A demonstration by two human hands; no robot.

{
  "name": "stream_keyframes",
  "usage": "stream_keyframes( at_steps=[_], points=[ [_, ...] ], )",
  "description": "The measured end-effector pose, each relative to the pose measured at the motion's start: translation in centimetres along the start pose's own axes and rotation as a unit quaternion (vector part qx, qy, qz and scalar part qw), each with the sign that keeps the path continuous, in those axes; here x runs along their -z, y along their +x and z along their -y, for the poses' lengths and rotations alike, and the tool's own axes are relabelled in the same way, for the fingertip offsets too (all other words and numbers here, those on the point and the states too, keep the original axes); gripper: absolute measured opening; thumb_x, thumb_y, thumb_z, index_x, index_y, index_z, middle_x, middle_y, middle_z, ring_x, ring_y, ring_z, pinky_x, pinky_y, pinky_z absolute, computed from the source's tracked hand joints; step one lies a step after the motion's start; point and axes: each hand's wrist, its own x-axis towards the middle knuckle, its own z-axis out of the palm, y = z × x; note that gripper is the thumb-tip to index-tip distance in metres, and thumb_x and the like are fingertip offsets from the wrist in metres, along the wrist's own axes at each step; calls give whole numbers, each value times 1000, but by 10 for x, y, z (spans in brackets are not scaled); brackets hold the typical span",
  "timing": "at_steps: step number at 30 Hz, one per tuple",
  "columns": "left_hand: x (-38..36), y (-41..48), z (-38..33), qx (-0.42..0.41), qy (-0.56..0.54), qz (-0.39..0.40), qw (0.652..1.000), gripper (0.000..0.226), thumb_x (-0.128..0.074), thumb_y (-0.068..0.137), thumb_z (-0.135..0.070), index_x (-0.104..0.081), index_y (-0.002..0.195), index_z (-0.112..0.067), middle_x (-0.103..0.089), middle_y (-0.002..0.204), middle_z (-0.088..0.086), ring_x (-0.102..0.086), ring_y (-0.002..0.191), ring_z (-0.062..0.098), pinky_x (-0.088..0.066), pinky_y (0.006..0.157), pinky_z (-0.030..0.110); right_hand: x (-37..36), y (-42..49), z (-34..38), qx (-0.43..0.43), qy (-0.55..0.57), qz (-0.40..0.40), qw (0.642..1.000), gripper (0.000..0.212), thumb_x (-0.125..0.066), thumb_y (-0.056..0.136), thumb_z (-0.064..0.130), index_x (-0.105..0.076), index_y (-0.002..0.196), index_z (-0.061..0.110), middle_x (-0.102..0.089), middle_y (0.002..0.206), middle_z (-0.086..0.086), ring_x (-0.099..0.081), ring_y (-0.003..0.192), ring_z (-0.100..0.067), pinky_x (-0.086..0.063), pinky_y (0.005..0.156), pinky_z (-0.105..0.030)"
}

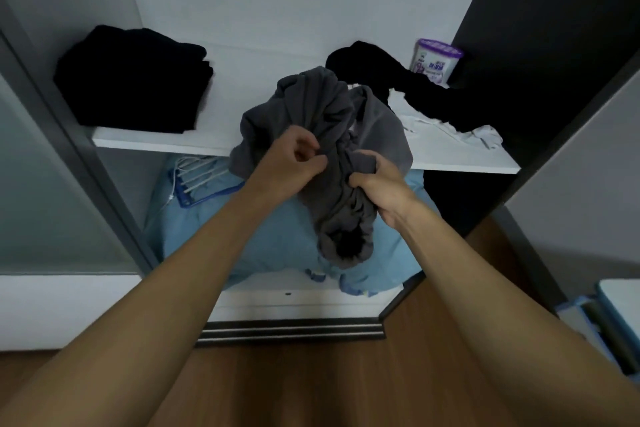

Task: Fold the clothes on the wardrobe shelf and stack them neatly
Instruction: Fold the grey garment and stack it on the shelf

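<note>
A crumpled dark grey garment (322,114) hangs over the front edge of the white wardrobe shelf (145,140), with one sleeve end dangling below. My left hand (294,163) pinches its bunched cloth near the middle. My right hand (377,184) grips a fold just to the right, close to the other hand. On the shelf's left lies a folded stack of black clothes (135,80). At the right lie an unfolded black garment (426,94) and a crumpled white garment (446,128) partly under it.
A purple-lidded white tub (434,61) stands at the shelf's back right. Below the shelf lie light blue bedding (249,236) and a white rack with a blue frame (197,180). The sliding-door track (294,331) meets a wooden floor. Dark door panels flank both sides.
</note>
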Motion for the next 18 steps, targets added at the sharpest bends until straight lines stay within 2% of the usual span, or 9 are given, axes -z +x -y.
stream_keyframes(
  at_steps=[2, 4, 6, 8, 10, 13, 18],
  points=[
    [-8, -10, -5, 68, 2, 42, 997, 7, -67, 91, -28, -62, 88, -26, -69, 85, 0, -65, 75, 6, -51, 66, 22, 2, -11, -5, 7, -21, 32, 999, 45, -61, 82, -13, -64, 115, 18, -70, 101, -6, -68, 90, -15, -59, 74, -23],
    [-15, -21, -6, 149, -43, 53, 986, 17, -63, 95, -38, -67, 88, -22, -72, 84, -1, -70, 82, 14, -55, 68, 28, 7, -23, -9, 15, -52, 51, 997, 46, -61, 81, -13, -65, 111, 21, -69, 98, -2, -67, 85, -8, -56, 67, -17],
    [-21, -34, -8, 210, -64, 61, 974, 30, -62, 94, -46, -69, 90, -18, -74, 83, 1, -72, 84, 19, -57, 69, 31, 17, -37, -17, 20, -68, 62, 996, 48, -61, 80, -14, -66, 115, 18, -69, 100, -3, -67, 87, -8, -55, 67, -17],
    [-34, -51, -12, 244, -47, 79, 965, 37, -63, 91, -50, -70, 93, -14, -74, 84, 4, -73, 83, 20, -59, 68, 31, 31, -54, -29, 30, -67, 67, 995, 50, -60, 79, -15, -66, 115, 18, -70, 104, -6, -67, 95, -14, -58, 77, -23],
    [-56, -70, -19, 271, -52, 97, 956, 40, -65, 91, -49, -70, 98, -9, -74, 88, 9, -73, 82, 23, -60, 65, 31, 47, -72, -40, 39, -63, 64, 995, 50, -59, 78, -15, -67, 109, 24, -71, 106, -6, -66, 103, -19, -57, 89, -32],
    [-94, -103, -31, 304, -76, 112, 943, 39, -68, 91, -40, -69, 105, -4, -73, 92, 14, -73, 80, 26, -61, 62, 31, 78, -102, -59, 48, -72, 71, 994, 51, -61, 77, -13, -66, 108, 28, -70, 112, -8, -65, 110, -23, -54, 96, -37],
    [-153, -163, -45, 372, -124, 133, 910, 36, -66, 92, -37, -64, 104, -4, -71, 100, 17, -72, 84, 27, -61, 69, 33, 137, -159, -94, 42, -117, 118, 985, 49, -65, 80, -5, -62, 114, 31, -69, 106, 5, -65, 107, -14, -54, 86, -22]
  ],
)
